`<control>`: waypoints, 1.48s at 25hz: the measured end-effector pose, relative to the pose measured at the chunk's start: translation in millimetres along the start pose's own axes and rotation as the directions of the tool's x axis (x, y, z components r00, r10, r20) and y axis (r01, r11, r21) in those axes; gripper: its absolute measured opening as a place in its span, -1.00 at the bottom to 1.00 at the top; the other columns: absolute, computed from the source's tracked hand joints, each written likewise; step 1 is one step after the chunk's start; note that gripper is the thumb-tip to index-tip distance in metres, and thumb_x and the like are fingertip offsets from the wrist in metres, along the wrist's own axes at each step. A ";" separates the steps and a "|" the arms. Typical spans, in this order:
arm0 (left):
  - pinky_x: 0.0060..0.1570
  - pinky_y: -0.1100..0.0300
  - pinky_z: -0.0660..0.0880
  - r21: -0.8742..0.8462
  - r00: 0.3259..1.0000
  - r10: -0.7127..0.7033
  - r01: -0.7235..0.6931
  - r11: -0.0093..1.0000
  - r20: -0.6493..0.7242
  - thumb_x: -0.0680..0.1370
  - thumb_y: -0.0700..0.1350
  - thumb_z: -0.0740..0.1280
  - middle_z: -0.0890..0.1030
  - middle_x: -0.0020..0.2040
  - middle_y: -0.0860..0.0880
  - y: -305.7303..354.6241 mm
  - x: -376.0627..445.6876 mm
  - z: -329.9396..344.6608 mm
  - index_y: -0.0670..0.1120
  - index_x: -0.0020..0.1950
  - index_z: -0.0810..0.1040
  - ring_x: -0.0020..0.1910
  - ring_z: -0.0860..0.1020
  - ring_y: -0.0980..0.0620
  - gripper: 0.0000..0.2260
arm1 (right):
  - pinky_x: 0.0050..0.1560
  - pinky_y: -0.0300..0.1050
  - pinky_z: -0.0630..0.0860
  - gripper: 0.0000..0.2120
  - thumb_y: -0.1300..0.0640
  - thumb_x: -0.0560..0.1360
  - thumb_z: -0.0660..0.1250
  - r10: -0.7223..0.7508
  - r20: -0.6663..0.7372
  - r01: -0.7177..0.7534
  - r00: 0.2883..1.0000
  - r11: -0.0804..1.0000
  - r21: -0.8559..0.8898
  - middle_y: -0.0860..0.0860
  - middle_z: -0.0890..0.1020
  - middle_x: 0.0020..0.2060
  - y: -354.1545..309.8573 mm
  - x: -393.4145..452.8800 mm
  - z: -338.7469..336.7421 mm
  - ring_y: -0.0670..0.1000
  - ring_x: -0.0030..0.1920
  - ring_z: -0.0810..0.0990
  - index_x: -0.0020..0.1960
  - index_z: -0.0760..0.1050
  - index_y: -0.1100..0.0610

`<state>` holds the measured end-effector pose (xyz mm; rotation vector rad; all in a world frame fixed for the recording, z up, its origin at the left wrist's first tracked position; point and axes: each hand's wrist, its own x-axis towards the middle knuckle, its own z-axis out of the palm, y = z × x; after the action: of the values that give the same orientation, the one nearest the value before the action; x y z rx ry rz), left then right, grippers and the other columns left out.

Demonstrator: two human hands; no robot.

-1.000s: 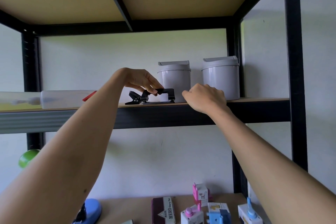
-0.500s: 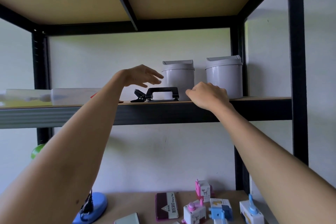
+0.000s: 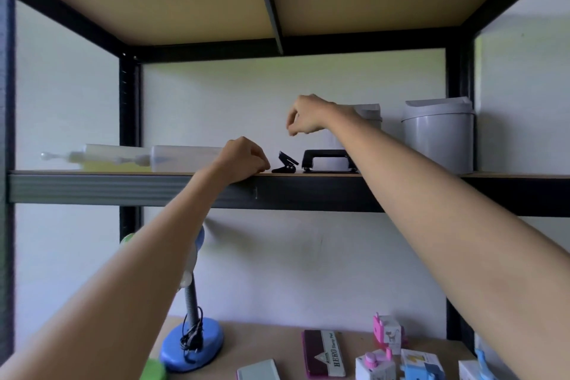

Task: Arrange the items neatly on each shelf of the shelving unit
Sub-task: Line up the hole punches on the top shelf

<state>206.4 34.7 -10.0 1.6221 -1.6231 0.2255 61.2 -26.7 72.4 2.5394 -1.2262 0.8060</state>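
Shelf [image 3: 308, 191] edge hides hole punch [image 3: 328, 160] base; one bin [image 3: 367, 120] behind right arm.

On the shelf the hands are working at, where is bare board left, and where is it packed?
Bare shelf board shows right of the grey bin. The middle is crowded: left hand, black clip, hole punch. Clear bottles fill the left. Depth behind them cannot be judged.

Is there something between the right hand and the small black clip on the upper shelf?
Nothing visible. The right hand hovers above and slightly right of the black clip, with bare wall between them. The hole punch sits beside the clip, not in the path.
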 end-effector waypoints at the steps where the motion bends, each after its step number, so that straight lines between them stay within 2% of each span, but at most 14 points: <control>1: -0.16 0.25 0.40 -0.005 1.000 -0.006 0.006 1.000 0.020 0.47 -0.28 0.30 0.59 -0.22 -0.03 -0.7 1.1 -0.5 -0.08 -0.15 0.68 -0.17 0.51 0.03 -0.81 | -0.03 -0.07 0.51 -0.80 0.13 0.45 0.36 0.002 0.041 0.000 0.999 0.999 -0.047 0.07 0.63 0.03 -7.0 8.1 3.7 0.06 -0.06 0.60 0.06 0.61 0.09; 6: -0.16 0.17 0.45 -0.006 0.997 -0.019 0.020 1.000 0.076 0.46 -0.25 0.29 0.56 -0.26 0.00 -4.8 5.9 0.9 -0.05 -0.17 0.68 -0.15 0.51 -0.03 -0.81 | -0.12 -0.08 0.49 -0.67 0.03 0.50 0.34 0.072 0.147 -0.040 0.986 0.976 -0.214 0.11 0.55 -0.08 -25.3 31.6 22.6 0.09 -0.15 0.58 0.13 0.49 0.25; 10: -0.03 0.10 0.51 -0.035 0.995 0.007 -0.003 0.999 0.103 0.45 -0.24 0.30 0.61 -0.11 -0.12 -5.5 8.1 0.7 -0.13 -0.07 0.69 -0.06 0.55 -0.10 -0.82 | -0.18 -0.10 0.51 -0.62 -0.10 0.48 0.33 0.210 0.263 -0.134 0.942 0.951 -0.278 0.15 0.62 -0.09 -25.0 39.6 42.3 0.12 -0.15 0.63 -0.10 0.36 0.23; 13: 0.00 0.07 0.52 -0.063 0.993 0.016 -0.008 0.998 0.121 0.44 -0.24 0.30 0.64 -0.05 -0.15 -9.2 11.3 1.7 -0.15 -0.07 0.68 0.00 0.58 -0.13 -0.82 | -0.07 -0.05 0.59 -0.70 -0.01 0.44 0.37 0.234 0.266 -0.165 0.935 0.952 -0.258 0.14 0.65 -0.19 -23.3 45.6 54.4 0.10 -0.29 0.64 -0.24 0.43 0.22; 16: 0.01 0.05 0.53 -0.080 0.992 0.030 -0.021 0.997 0.121 0.43 -0.26 0.28 0.65 -0.05 -0.16 -10.4 12.1 3.0 -0.17 -0.08 0.68 0.00 0.58 -0.14 -0.81 | -0.02 0.06 0.63 -0.86 0.22 0.40 0.36 0.238 0.260 -0.180 0.936 0.957 -0.227 0.19 0.64 -0.10 -23.6 53.3 55.1 0.14 -0.30 0.66 -0.09 0.53 0.29; 19: 0.01 0.03 0.54 -0.101 0.993 0.040 -0.029 0.994 0.113 0.42 -0.26 0.27 0.65 -0.06 -0.15 -10.3 11.1 2.8 -0.18 -0.10 0.68 0.00 0.58 -0.14 -0.80 | -0.14 -0.06 0.59 -0.73 0.34 0.44 0.34 0.248 0.275 -0.184 0.929 0.954 -0.238 0.16 0.53 0.00 -20.0 53.8 44.9 0.16 -0.08 0.64 0.13 0.50 0.28; 21: 0.02 0.04 0.54 -0.110 0.992 0.042 -0.029 0.994 0.119 0.42 -0.25 0.28 0.65 -0.06 -0.14 -10.5 11.8 2.9 -0.16 -0.10 0.68 0.00 0.58 -0.13 -0.80 | -0.20 -0.13 0.52 -0.71 0.41 0.46 0.27 0.258 0.315 -0.195 0.914 0.957 -0.217 0.11 0.49 -0.06 -15.4 56.3 40.4 0.10 -0.12 0.57 0.14 0.53 0.21; 24: -0.10 0.11 0.50 -0.103 0.991 0.045 -0.032 0.994 0.122 0.42 -0.24 0.30 0.63 -0.04 -0.13 -10.9 12.3 3.0 -0.14 -0.07 0.69 -0.04 0.57 -0.12 -0.81 | 0.10 0.01 0.57 -0.61 0.46 0.48 0.22 0.284 0.409 -0.237 0.867 0.958 -0.163 0.20 0.48 0.14 -11.8 63.1 42.9 0.16 0.13 0.56 0.23 0.53 0.18; 26: -0.11 0.12 0.48 -0.098 0.991 0.053 -0.041 0.994 0.121 0.42 -0.23 0.30 0.62 -0.05 -0.13 -11.3 12.5 3.0 -0.14 -0.06 0.69 -0.04 0.56 -0.11 -0.81 | 0.13 0.02 0.56 -0.68 0.40 0.53 0.19 0.307 0.426 -0.265 0.851 0.952 -0.157 0.17 0.50 0.20 -11.9 67.0 45.0 0.12 0.19 0.54 0.19 0.54 0.16; 28: -0.07 0.10 0.50 -0.102 0.991 0.059 -0.047 0.994 0.120 0.43 -0.23 0.30 0.62 -0.06 -0.12 -11.5 11.7 2.9 -0.14 -0.07 0.69 -0.05 0.56 -0.10 -0.81 | -0.16 -0.09 0.60 -0.82 0.20 0.59 0.16 0.310 0.435 -0.279 0.845 0.951 -0.136 0.09 0.53 0.04 -14.5 67.7 43.5 0.04 -0.01 0.54 0.11 0.51 0.16; 30: -0.09 0.12 0.48 -0.096 0.991 0.060 -0.049 0.994 0.122 0.45 -0.24 0.29 0.62 -0.08 -0.11 -10.4 10.5 2.1 -0.14 -0.05 0.69 -0.06 0.55 -0.08 -0.81 | -0.33 -0.09 0.53 -0.67 -0.03 0.61 0.09 0.319 0.457 -0.300 0.830 0.947 -0.116 0.06 0.50 -0.08 -17.2 69.0 40.0 0.06 -0.06 0.50 0.12 0.45 0.20; 33: -0.06 0.11 0.48 -0.090 0.991 0.060 -0.049 0.995 0.120 0.45 -0.23 0.31 0.62 -0.06 -0.12 -9.1 9.5 1.1 -0.14 -0.04 0.68 -0.04 0.56 -0.09 -0.82 | -0.11 -0.09 0.51 -0.52 -0.19 0.53 0.22 0.324 0.512 -0.261 0.795 0.946 -0.194 0.05 0.47 0.07 -14.6 71.4 42.5 0.06 0.13 0.49 0.24 0.43 0.17; 35: -0.02 0.07 0.51 -0.078 0.991 0.061 -0.052 0.996 0.119 0.44 -0.22 0.32 0.63 -0.05 -0.14 -9.0 9.4 1.2 -0.16 -0.05 0.68 -0.01 0.57 -0.12 -0.83 | 0.00 -0.10 0.53 -0.50 -0.07 0.50 0.35 0.312 0.497 -0.194 0.810 0.942 -0.276 0.05 0.47 0.25 -9.1 75.2 47.4 0.05 0.30 0.44 0.31 0.42 0.21; 37: -0.02 0.06 0.52 -0.082 0.991 0.060 -0.051 0.995 0.117 0.43 -0.23 0.31 0.64 -0.05 -0.14 -9.5 9.2 1.6 -0.16 -0.06 0.68 -0.01 0.57 -0.12 -0.82 | 0.15 -0.02 0.54 -0.50 0.01 0.47 0.42 0.303 0.474 -0.158 0.827 0.934 -0.322 0.08 0.47 0.32 -3.8 79.7 50.7 0.07 0.34 0.43 0.30 0.44 0.25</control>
<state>215.7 25.2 -9.1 1.5572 -1.7473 0.0929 123.8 -97.4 74.9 2.4758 -1.6944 -0.0475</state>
